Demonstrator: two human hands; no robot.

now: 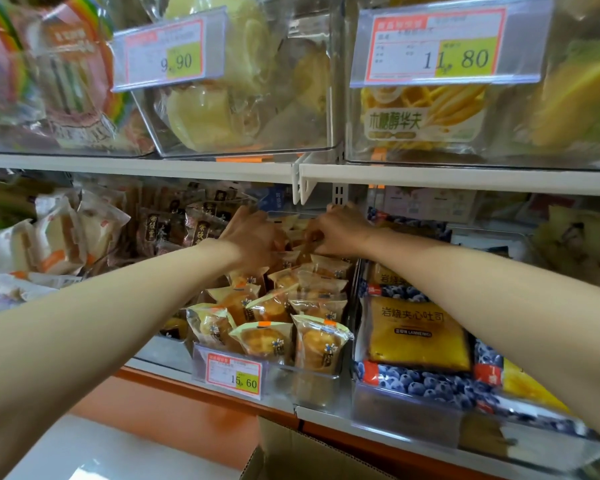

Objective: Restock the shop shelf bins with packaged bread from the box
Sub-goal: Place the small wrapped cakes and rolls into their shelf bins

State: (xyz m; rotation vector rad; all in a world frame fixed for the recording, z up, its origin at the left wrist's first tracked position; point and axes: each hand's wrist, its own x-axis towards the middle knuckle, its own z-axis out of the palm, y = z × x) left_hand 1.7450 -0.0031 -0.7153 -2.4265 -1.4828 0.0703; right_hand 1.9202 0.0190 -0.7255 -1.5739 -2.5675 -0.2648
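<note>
Head view: both arms reach to the back of the middle bin [326,379]. The bread packs [262,341] stand upright in rows, long axis vertical, printed faces toward the aisle. The right hand [342,233] curls its fingers on the top edge of the back pack [293,237], which stands just left of the hand. The left hand [252,233] lies against the same row; its fingers are hidden, so I cannot tell its grip. The box [291,455] is below.

Lower shelf [326,419]: clear bin [309,379] tagged 15.60 sits on it, full of bread packs [264,341]. Just right of that bin is the blueberry-pack bin [406,407]. To the left are dark-wrapped packs [153,226]. Above, the upper shelf [136,164] carries the 9.90 bin [243,147] and the 11.80 bin [430,157].
</note>
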